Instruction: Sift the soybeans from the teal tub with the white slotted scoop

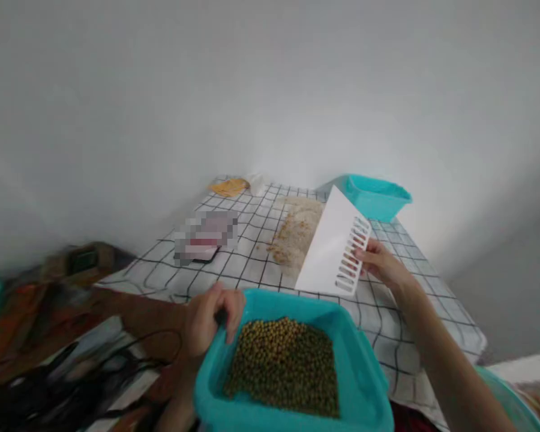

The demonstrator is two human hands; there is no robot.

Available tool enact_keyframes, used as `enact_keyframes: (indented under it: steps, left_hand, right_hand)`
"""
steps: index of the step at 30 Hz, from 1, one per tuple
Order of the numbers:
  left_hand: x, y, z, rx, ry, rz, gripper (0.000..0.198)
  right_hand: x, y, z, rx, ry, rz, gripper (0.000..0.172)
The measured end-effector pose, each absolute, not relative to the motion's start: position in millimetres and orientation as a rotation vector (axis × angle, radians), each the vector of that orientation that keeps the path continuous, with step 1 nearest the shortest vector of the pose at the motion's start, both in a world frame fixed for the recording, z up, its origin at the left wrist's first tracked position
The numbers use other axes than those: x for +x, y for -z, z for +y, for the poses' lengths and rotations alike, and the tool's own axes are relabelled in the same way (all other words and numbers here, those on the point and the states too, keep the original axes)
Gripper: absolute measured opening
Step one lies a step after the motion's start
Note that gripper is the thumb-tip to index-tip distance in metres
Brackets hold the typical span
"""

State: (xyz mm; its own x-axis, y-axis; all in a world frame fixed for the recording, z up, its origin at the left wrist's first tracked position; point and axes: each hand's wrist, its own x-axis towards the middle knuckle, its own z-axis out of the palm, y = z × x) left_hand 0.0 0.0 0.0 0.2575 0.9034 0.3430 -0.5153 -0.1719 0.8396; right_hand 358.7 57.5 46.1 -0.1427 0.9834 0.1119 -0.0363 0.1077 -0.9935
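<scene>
Beans (pixel 288 360) lie in the turquoise basin (pixel 368 372), nearest us, our left hand (pixel 204 324) clamped on its far left rim; our right hand (pixel 381 261) grips the slotted white board (pixel 326 246). We seem to be steadying both; moving on calls for a level basin.

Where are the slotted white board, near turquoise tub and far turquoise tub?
Slotted white board (pixel 327 253): head view, plain face.
Near turquoise tub (pixel 356 372): head view, right wall.
Far turquoise tub (pixel 378 208): head view, front wall.
</scene>
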Motion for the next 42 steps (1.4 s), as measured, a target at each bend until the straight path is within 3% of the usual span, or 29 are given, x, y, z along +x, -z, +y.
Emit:
enact_keyframes:
  steps: [7, 24, 42]
  left_hand:
    - [7.5, -4.8, -1.9, 1.109, -1.393, 0.516, 0.063]
    - [13.3, -10.7, -7.7, 1.087, -1.441, 0.597, 0.064]
    - [15.4, -8.5, -6.7, 1.049, -1.467, 0.583, 0.062]
  right_hand:
    - [342.6, -48.9, 61.0, -1.109, -1.185, -1.610, 0.030]
    - [352.3, -39.4, 71.0, -1.218, -0.782, -1.425, 0.040]
    - [344.0, -38.3, 74.2, -1.187, -0.698, -1.524, 0.043]
